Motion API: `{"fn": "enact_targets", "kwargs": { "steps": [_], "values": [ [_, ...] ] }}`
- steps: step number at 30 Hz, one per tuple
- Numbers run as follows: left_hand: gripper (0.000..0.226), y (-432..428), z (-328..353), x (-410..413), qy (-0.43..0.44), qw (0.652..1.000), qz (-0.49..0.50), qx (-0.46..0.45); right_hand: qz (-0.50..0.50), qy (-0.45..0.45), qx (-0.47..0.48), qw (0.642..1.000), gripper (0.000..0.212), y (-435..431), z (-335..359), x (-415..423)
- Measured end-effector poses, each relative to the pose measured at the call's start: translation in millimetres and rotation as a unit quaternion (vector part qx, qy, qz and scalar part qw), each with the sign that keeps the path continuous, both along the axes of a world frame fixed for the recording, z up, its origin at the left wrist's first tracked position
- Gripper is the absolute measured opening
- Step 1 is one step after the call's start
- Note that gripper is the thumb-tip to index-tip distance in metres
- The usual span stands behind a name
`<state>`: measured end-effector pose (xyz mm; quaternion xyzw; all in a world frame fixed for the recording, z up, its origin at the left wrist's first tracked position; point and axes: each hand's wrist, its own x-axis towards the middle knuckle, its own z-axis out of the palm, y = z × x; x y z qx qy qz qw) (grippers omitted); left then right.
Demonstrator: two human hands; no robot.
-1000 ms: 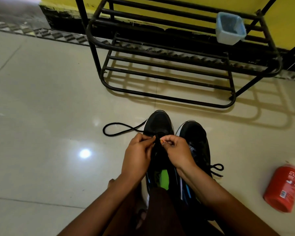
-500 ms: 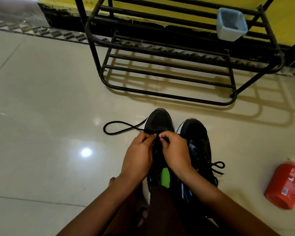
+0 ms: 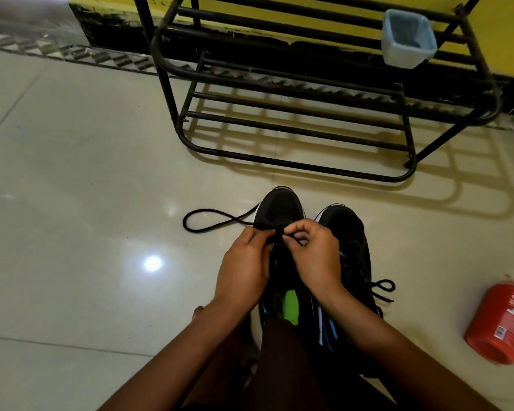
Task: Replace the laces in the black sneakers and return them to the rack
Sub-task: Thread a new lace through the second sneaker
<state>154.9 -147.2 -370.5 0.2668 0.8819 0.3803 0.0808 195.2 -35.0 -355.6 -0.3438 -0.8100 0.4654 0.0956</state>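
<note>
Two black sneakers stand side by side on the tiled floor, toes toward the rack. Over the left sneaker (image 3: 281, 207), my left hand (image 3: 244, 268) and my right hand (image 3: 316, 256) meet at its front eyelets, both pinching the black lace (image 3: 208, 222). The lace's free end loops out on the floor to the left. A short piece of lace arcs out between my right fingers. The right sneaker (image 3: 346, 225) has a tied bow on its right side. The black metal shoe rack (image 3: 294, 167) stands just beyond the toes, against the yellow wall.
A pale blue plastic tub (image 3: 408, 40) sits on the rack's upper shelf at the right. A red bottle (image 3: 500, 318) with a white cap lies on the floor at the right. My knee covers the heels of the sneakers. Glossy floor tiles spread to the left.
Both hands have slid a little toward the toe of the left sneaker, and a short piece of lace now shows between my right fingers.
</note>
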Motion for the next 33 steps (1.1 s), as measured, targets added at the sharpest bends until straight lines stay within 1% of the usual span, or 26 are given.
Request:
{"fn": "enact_targets", "kwargs": {
  "steps": [2,6,7,8,9,10,11,12,13,14,15,16,17,18,19,20,21,22,23,24,25,26,27,29,31,33],
  "values": [
    [0.025,1,1,-2,-0.015,1.0,0.015,0.019,-0.025,0.017,-0.061,0.998,0.03,-1,-3,0],
    [0.006,4,-2,-10,-0.049,0.996,0.054,0.05,-0.058,0.055,-0.18,0.98,0.031,-5,-7,2],
    [0.007,5,-4,-11,-0.071,0.992,0.072,0.068,-0.05,0.057,-0.179,0.981,0.032,-5,-6,3],
    [0.01,6,-4,-11,-0.11,0.984,0.099,0.1,-0.031,0.048,-0.145,0.988,0.031,-5,-5,5],
    [0.012,8,-4,-12,-0.166,0.965,0.135,0.15,-0.002,0.025,-0.077,0.997,0.029,-4,-4,8],
    [0.014,9,0,-13,-0.238,0.93,0.175,0.219,0.03,-0.005,0.015,0.999,0.024,-4,-4,11],
    [0.018,9,3,-16,-0.317,0.873,0.22,0.298,0.057,-0.026,0.111,0.992,0.02,-5,-3,15],
    [0.022,6,6,-21,-0.388,0.802,0.265,0.369,0.07,-0.033,0.185,0.98,0.016,-5,-4,17],
    [0.026,-1,7,-29,-0.428,0.742,0.308,0.414,0.071,-0.033,0.223,0.972,0.012,-4,-4,20],
    [0.028,-11,5,-39,-0.432,0.709,0.35,0.434,0.065,-0.032,0.235,0.969,0.011,-3,-4,21],
    [0.026,-23,4,-48,-0.401,0.716,0.385,0.422,0.058,-0.028,0.235,0.97,0.011,-1,-4,22],
    [0.023,-37,1,-57,-0.332,0.759,0.42,0.371,0.054,-0.025,0.225,0.973,0.012,1,-4,24],
    [0.017,-51,-1,-64,-0.238,0.813,0.442,0.295,0.055,-0.029,0.206,0.977,0.013,2,-4,25],
    [0.014,-65,-2,-69,-0.137,0.856,0.45,0.213,0.057,-0.039,0.183,0.981,0.014,2,-3,26],
    [0.015,-78,-2,-73,-0.055,0.881,0.449,0.141,0.061,-0.051,0.169,0.982,0.015,2,-3,27],
    [0.019,-90,1,-75,-0.003,0.894,0.442,0.08,0.065,-0.057,0.164,0.983,0.015,2,-3,27],
    [0.021,-98,2,-77,0.021,0.904,0.427,0.028,0.067,-0.059,0.163,0.983,0.015,2,-3,27],
    [0.022,-103,2,-78,0.021,0.916,0.399,-0.03,0.068,-0.059,0.16,0.983,0.016,2,-3,27],
    [0.021,-105,0,-79,0.017,0.93,0.352,-0.103,0.069,-0.058,0.154,0.984,0.015,3,-3,26],
    [0.02,-104,-4,-78,0.021,0.942,0.286,-0.173,0.071,-0.059,0.147,0.985,0.014,4,-4,26],
    [0.02,-98,-7,-74,0.031,0.953,0.21,-0.214,0.076,-0.06,0.141,0.985,0.013,5,-4,26],
    [0.023,-89,-10,-67,0.041,0.965,0.133,-0.223,0.081,-0.062,0.139,0.985,0.013,5,-4,26],
    [0.028,-76,-13,-57,0.049,0.975,0.069,-0.203,0.085,-0.061,0.141,0.984,0.012,4,-4,27],
    [0.037,-45,-13,-38,0.064,0.987,-0.016,-0.149,0.092,-0.065,0.145,0.983,0.012,4,-3,27],
    [0.029,-22,-13,-26,0.069,0.991,-0.042,-0.104,0.096,-0.081,0.146,0.981,0.012,4,-2,27],
    [0.017,-12,-12,-26,0.068,0.995,-0.022,-0.062,0.099,-0.09,0.143,0.981,0.013,4,-1,27]
  ]
}}
